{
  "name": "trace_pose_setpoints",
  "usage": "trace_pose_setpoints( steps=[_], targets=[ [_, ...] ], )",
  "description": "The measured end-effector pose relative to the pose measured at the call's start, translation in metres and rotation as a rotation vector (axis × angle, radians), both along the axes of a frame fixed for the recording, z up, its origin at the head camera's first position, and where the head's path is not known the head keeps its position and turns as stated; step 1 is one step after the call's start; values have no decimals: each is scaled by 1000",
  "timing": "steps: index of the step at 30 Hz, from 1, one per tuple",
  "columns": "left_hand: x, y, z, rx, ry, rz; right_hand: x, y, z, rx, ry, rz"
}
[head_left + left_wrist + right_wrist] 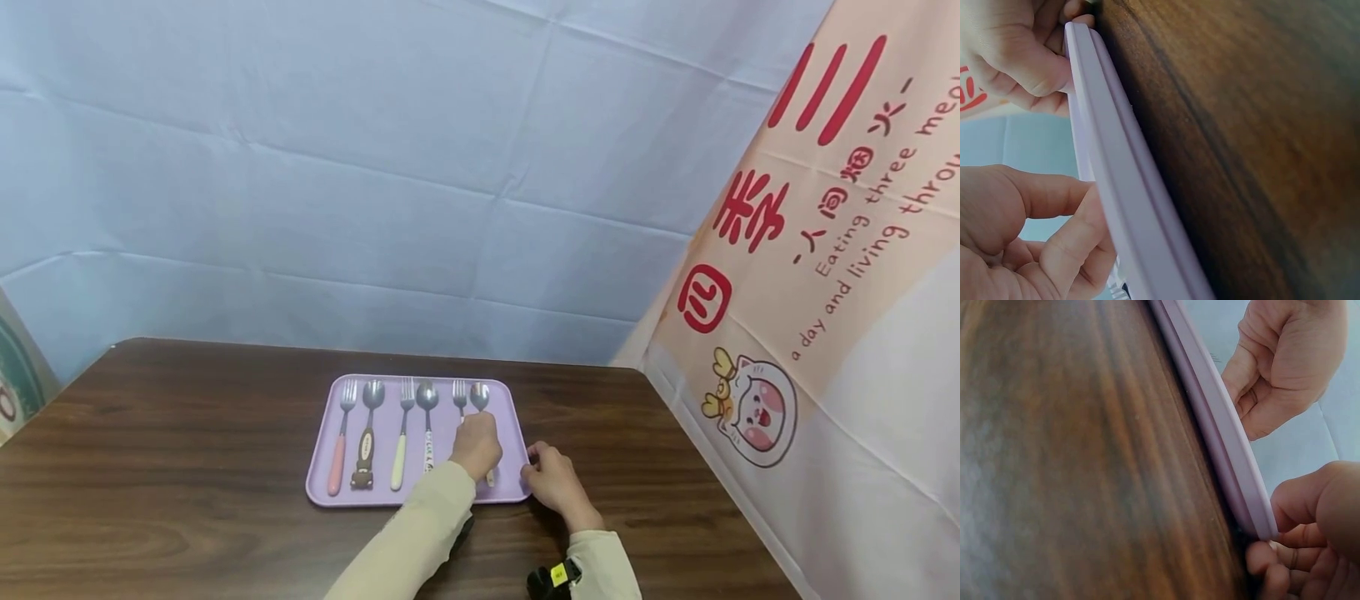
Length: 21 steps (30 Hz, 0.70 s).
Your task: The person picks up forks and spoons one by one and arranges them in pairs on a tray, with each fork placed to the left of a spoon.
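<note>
A light purple tray (412, 502) lies on the table with forks and spoons in a row. My left hand (477, 446) is over its right part, thumb and fingers bent together at the handle of the rightmost spoon (480, 394). That handle's lower end shows just below the hand. Beside it, the rightmost fork (460, 392) has its handle hidden by the hand. In the left wrist view the left hand's (1047, 231) fingertips meet behind the tray rim. My right hand (555, 479) grips the tray's near right corner; in the right wrist view its thumb (1300, 497) presses the rim.
Left of the hands lie a pink-handled fork (337, 462), a brown bear-handled spoon (364, 458), a cream-handled fork (399, 462) and a spoon with a patterned handle (428, 446). Dark wooden table (187, 467) surrounds the tray. Cloth hangs behind (337, 208) and at the right.
</note>
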<state>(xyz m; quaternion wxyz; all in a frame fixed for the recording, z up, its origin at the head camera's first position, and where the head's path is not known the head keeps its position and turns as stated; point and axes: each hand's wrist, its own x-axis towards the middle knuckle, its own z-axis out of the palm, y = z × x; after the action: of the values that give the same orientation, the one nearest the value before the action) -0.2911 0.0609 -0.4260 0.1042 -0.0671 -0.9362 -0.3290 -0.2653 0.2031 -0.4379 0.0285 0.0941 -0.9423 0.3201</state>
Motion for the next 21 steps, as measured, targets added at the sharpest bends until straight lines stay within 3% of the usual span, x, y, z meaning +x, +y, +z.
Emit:
trace_pose_setpoints(
  steps=[5, 16, 21],
  targets=[
    [-1, -1, 0, -14, 29, 0, -1, -1, 1, -4, 1, -1],
    [0, -4, -2, 20, 0, -15, -2, 0, -2, 12, 28, 1],
    [4, -10, 3, 62, -16, -37, -2, 0, -3, 0, 20, 12]
  ],
)
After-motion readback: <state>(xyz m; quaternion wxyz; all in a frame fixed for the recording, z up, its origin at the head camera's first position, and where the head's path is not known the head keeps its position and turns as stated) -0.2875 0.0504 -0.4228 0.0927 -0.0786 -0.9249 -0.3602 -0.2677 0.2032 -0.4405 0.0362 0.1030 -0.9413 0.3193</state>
